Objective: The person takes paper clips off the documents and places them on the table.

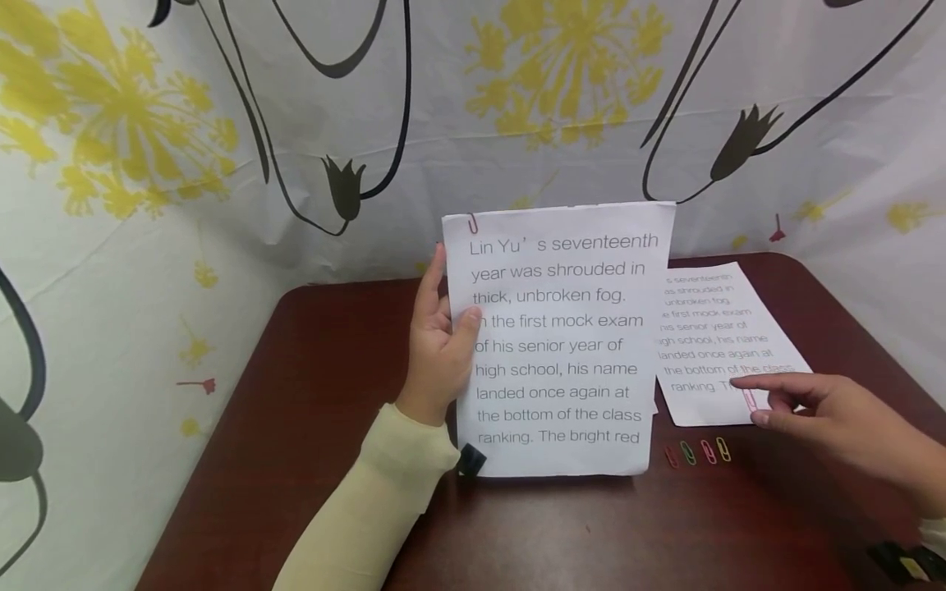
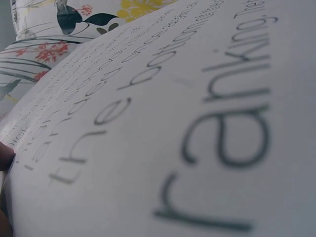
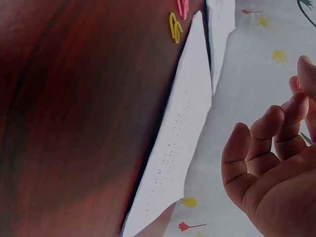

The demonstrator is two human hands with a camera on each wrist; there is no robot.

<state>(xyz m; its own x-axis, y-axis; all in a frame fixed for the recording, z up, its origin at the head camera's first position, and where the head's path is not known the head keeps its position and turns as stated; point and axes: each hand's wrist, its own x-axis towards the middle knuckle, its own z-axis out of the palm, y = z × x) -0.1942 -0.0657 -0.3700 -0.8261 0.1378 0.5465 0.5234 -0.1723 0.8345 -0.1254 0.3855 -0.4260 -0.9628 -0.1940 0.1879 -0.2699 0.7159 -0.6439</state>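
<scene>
My left hand (image 1: pixel 441 349) grips the left side of an upright stack of printed sheets (image 1: pixel 562 328), thumb on the front and fingers behind. A red paper clip (image 1: pixel 474 223) sits on the stack's top left edge. In the left wrist view the page (image 2: pixel 148 128) fills most of the picture, with a fingertip (image 2: pixel 6 157) at its left edge. My right hand (image 1: pixel 850 414) pinches a pink paper clip (image 1: pixel 750 400) by the thumb, its index finger stretched out. In the right wrist view the fingers of this hand (image 3: pixel 276 173) are bent, and only a speck of the clip shows.
Behind the right hand a second printed stack (image 1: pixel 709 345) lies on the dark red wooden table (image 1: pixel 332 394). Several loose paper clips lie in a row before it, among them a green clip (image 1: pixel 688 452) and a yellow clip (image 1: pixel 723 449). A patterned cloth (image 1: pixel 443 107) hangs behind.
</scene>
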